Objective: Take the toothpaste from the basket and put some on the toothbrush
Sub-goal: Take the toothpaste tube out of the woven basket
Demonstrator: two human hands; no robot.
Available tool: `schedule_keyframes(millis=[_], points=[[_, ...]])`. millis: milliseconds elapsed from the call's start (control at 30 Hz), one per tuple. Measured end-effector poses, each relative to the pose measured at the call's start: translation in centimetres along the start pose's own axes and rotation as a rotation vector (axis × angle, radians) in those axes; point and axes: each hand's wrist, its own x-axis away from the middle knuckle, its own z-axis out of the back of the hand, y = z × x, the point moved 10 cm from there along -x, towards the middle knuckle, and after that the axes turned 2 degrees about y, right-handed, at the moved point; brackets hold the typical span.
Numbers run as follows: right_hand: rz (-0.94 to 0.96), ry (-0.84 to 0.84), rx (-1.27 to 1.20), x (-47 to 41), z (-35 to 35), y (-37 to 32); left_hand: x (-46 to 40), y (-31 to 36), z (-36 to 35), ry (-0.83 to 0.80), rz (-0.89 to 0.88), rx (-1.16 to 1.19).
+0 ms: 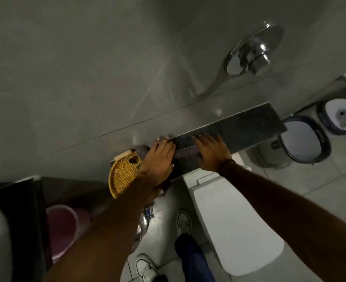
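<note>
Both hands lie flat with the fingers spread on a dark stone shelf that runs along the grey wall. The left hand is open, palm down, and grips nothing that can be seen. The right hand is open too, at about 3 o'clock from the left one, and has a thin dark band at the wrist. The yellow woven basket sits at 9 o'clock from the left hand, at the end of the shelf. The left hand and arm cover part of it, so you cannot see what is inside. The toothpaste cannot be made out; it may be hidden in the basket or under the arm. The toothbrush cannot be told apart either. Something pale pokes out at the top of the basket, but it is too blurry to name. Below the hands is a white toilet with its lid down. A pink bucket stands at 7 o'clock, partly behind the left arm. The whole picture is dim and a bit blurry.
</note>
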Motion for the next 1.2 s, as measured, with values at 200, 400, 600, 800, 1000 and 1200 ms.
schedule_keyframes(millis=[200,400,600,800,1000,1200], points=[[0.017,-0.125,0.04,-3.6,-4.6,0.6,-4.3,-0.7,-5.5,-0.086,0.108,0.008],[0.033,-0.063,-0.03,-3.2,-4.8,1.1,-4.0,-1.8,-6.4,-0.027,0.154,0.27],[-0.071,0.15,-0.216,1.1,0.3,2.0,0.7,-4.4,-3.1,0.106,0.478,1.072],[-0.16,0.188,-0.44,5.9,4.1,-1.6,9.3,-5.1,-0.3,0.203,0.667,1.616],[-0.57,0.165,-1.187,9.9,5.4,-6.6,19.0,-6.7,2.0,0.324,0.757,1.804],[-0.5,0.065,-1.948,13.1,9.3,-17.3,29.2,-9.0,3.5,0.445,0.71,1.976]])
